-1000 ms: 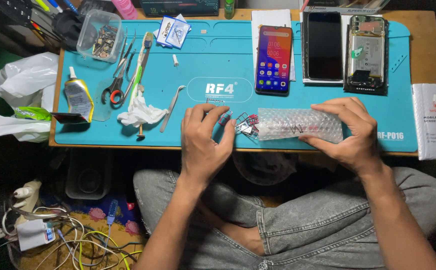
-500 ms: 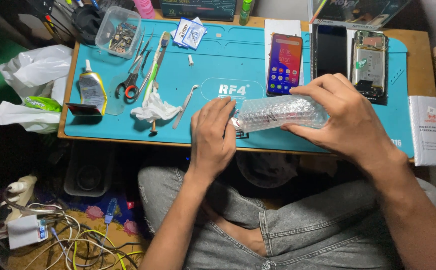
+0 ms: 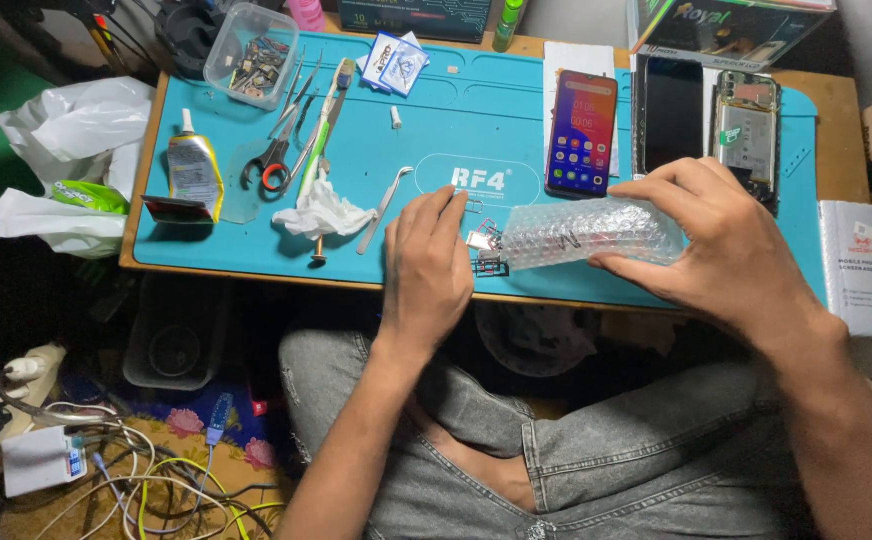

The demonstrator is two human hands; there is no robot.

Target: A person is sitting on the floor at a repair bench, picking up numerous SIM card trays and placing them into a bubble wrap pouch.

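My right hand (image 3: pixel 721 238) grips a clear bubble-wrap pouch (image 3: pixel 581 232) lying lengthwise near the front edge of the blue work mat (image 3: pixel 456 120). Small metal parts with a flex strip (image 3: pixel 484 246) stick out of the pouch's left end. My left hand (image 3: pixel 428 262) rests at that end, fingertips touching the small parts; whether it pinches them I cannot tell. Beyond the pouch lies a lit smartphone (image 3: pixel 581 132), a dark screen panel (image 3: pixel 672 115) and an opened phone body (image 3: pixel 747 125).
On the mat's left lie scissors (image 3: pixel 274 160), a toothbrush (image 3: pixel 322 118), metal tweezers (image 3: pixel 384 208), a crumpled tissue (image 3: pixel 324 212) and a glue tube (image 3: pixel 192 172). A clear parts box (image 3: pixel 249 55) stands far left, plastic bags (image 3: pixel 66 130) hang off the table, cables (image 3: pixel 106 470) cover the floor.
My right hand has carried the bubble-wrap pouch a little away from me and to the right. My left hand has followed, staying at the pouch's left end.
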